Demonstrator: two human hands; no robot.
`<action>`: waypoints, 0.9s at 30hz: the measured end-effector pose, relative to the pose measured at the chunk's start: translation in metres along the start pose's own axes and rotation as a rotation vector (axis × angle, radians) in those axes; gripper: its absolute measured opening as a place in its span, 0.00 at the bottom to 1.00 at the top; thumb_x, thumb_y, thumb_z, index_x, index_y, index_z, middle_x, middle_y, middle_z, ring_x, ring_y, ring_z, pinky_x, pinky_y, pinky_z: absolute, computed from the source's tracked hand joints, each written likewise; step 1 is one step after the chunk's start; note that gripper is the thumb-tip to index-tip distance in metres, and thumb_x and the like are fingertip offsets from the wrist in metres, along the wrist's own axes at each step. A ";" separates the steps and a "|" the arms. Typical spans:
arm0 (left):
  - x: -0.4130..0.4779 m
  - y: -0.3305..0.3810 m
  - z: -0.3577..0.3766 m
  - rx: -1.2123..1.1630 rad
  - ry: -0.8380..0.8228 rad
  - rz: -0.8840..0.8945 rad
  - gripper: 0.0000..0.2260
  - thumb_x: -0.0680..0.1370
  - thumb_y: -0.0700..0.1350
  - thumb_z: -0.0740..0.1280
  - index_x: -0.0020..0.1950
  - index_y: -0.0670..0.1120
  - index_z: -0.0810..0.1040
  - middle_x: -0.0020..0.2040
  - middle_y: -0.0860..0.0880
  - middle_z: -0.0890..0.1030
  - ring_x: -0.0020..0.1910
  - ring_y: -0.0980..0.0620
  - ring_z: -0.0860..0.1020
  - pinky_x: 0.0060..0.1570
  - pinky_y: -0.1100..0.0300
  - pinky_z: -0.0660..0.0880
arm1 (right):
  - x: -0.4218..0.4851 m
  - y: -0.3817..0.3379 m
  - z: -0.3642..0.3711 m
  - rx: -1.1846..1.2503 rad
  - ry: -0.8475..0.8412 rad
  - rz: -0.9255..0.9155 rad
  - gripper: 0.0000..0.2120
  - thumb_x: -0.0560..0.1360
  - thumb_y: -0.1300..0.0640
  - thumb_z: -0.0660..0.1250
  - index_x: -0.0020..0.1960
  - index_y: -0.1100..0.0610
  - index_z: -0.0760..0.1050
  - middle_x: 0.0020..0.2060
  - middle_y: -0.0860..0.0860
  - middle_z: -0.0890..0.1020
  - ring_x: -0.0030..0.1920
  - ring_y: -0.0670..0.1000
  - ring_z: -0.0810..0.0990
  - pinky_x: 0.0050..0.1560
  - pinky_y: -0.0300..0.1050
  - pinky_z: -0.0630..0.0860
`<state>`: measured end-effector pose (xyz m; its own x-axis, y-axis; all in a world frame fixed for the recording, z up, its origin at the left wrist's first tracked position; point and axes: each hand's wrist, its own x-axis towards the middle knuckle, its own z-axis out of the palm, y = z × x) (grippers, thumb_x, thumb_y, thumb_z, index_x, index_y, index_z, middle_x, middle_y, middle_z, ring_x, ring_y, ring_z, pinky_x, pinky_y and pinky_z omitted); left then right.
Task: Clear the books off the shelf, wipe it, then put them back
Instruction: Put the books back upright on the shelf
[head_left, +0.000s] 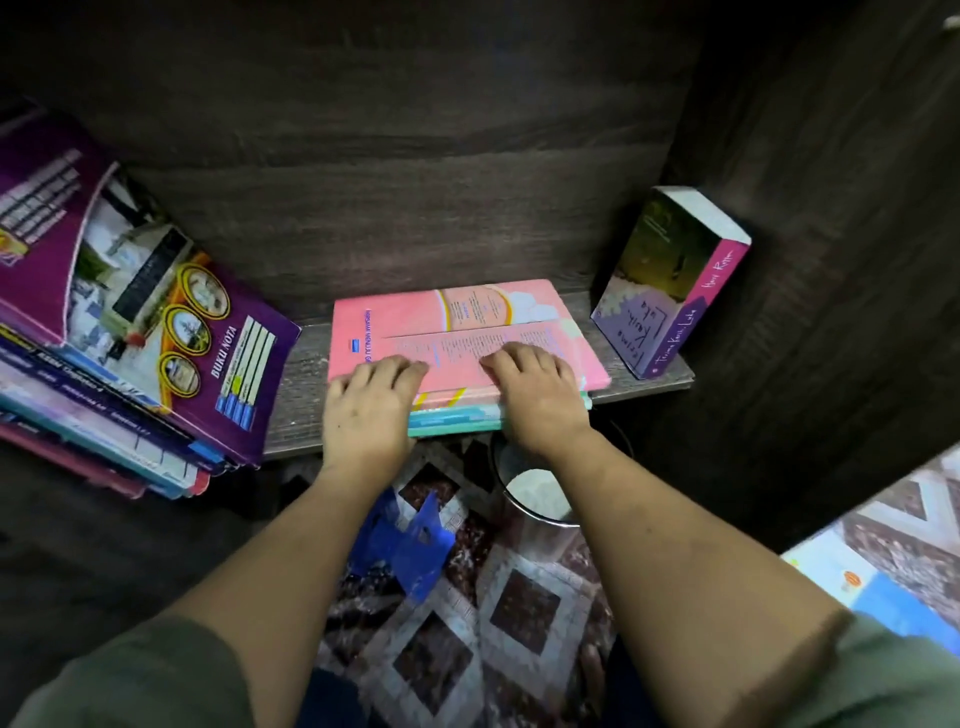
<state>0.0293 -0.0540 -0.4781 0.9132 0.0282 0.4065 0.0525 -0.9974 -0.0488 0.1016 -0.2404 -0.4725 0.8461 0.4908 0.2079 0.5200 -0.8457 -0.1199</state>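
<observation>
Head view: pink book (467, 332) lies under left hand (371, 405) and right hand (535, 392).

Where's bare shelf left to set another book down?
One bare strip of shelf lies between the leaning purple stack and the flat pink books under the left hand and right hand. A thinner gap sits between the pink books and the upright paperback. Left end is crowded.
</observation>
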 end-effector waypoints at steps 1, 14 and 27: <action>-0.001 -0.001 0.000 0.014 -0.048 0.019 0.38 0.55 0.45 0.80 0.65 0.50 0.76 0.58 0.49 0.78 0.51 0.44 0.77 0.49 0.50 0.71 | -0.001 0.004 -0.002 0.004 -0.090 0.008 0.31 0.72 0.58 0.67 0.72 0.47 0.60 0.72 0.51 0.63 0.72 0.54 0.60 0.70 0.50 0.55; -0.002 -0.008 -0.035 -0.011 -0.505 -0.064 0.42 0.69 0.53 0.76 0.77 0.56 0.57 0.77 0.50 0.59 0.74 0.45 0.60 0.70 0.46 0.63 | -0.016 0.004 -0.007 -0.093 -0.200 -0.005 0.47 0.66 0.51 0.76 0.77 0.46 0.53 0.75 0.51 0.59 0.75 0.56 0.56 0.72 0.55 0.57; -0.004 -0.002 -0.032 -0.058 -0.439 -0.061 0.30 0.78 0.55 0.67 0.77 0.53 0.60 0.77 0.49 0.60 0.75 0.47 0.60 0.69 0.50 0.63 | -0.010 0.006 -0.011 -0.089 -0.225 0.146 0.44 0.68 0.37 0.72 0.76 0.40 0.52 0.75 0.55 0.57 0.75 0.62 0.54 0.73 0.63 0.51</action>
<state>0.0130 -0.0547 -0.4501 0.9948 0.1000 -0.0195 0.1004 -0.9947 0.0200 0.0953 -0.2527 -0.4649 0.9213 0.3880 -0.0274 0.3866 -0.9211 -0.0450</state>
